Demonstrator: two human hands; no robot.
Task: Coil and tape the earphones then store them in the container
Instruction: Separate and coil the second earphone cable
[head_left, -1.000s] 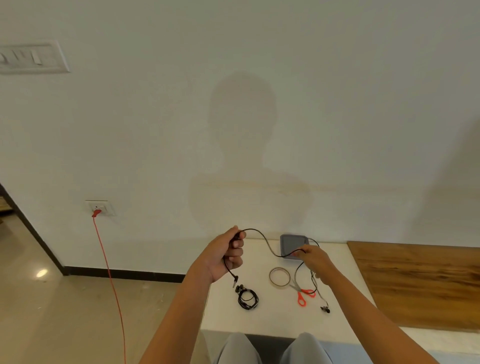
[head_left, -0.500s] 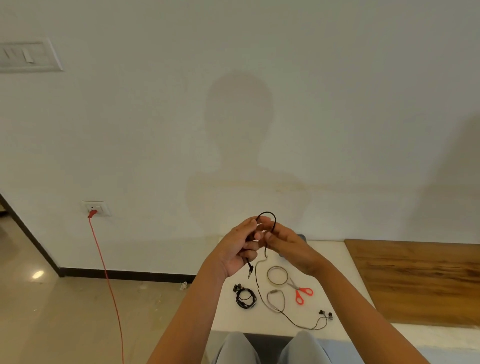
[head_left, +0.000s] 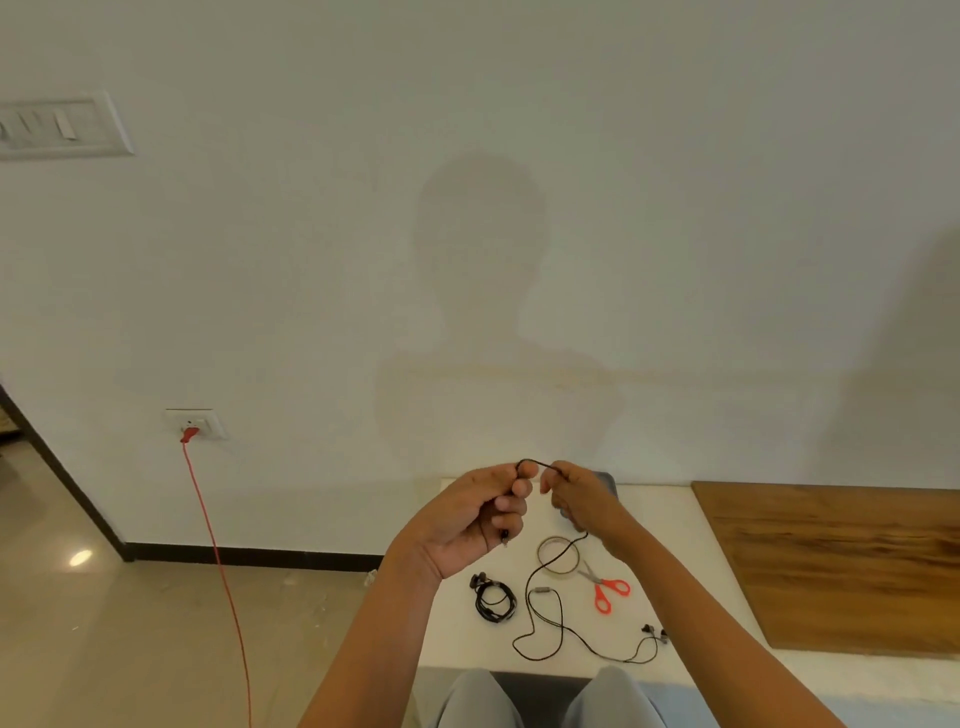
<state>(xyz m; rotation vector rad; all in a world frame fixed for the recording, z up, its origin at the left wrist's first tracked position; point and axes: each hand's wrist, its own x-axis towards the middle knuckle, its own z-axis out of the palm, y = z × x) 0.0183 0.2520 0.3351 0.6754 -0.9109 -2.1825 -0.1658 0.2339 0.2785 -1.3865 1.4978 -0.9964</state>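
My left hand (head_left: 475, 514) grips the plug end of a black earphone cable (head_left: 540, 613), and the jack hangs just below its fingers. Close beside it, my right hand (head_left: 579, 496) pinches the same cable, so a short arc of wire bridges the two hands. The loose remainder drops from my right hand onto the white table (head_left: 452, 639), loops there and ends in two earbuds (head_left: 655, 633) at the right. A second black earphone set (head_left: 493, 600) lies coiled on the table. The tape roll (head_left: 558, 556) lies behind the loose cable. The dark grey container (head_left: 608, 483) is mostly hidden behind my right hand.
Red-handled scissors (head_left: 608, 592) lie right of the tape roll. A wooden board (head_left: 841, 561) covers the surface at the right. A red cord (head_left: 218, 561) runs from a wall socket (head_left: 195, 422) down over the floor at the left. My knees (head_left: 545, 696) are at the table's front edge.
My hands came together from wide apart, then parted slightly, stretching a short arc of cable between them. The loose cable has slid across the table into a loop.
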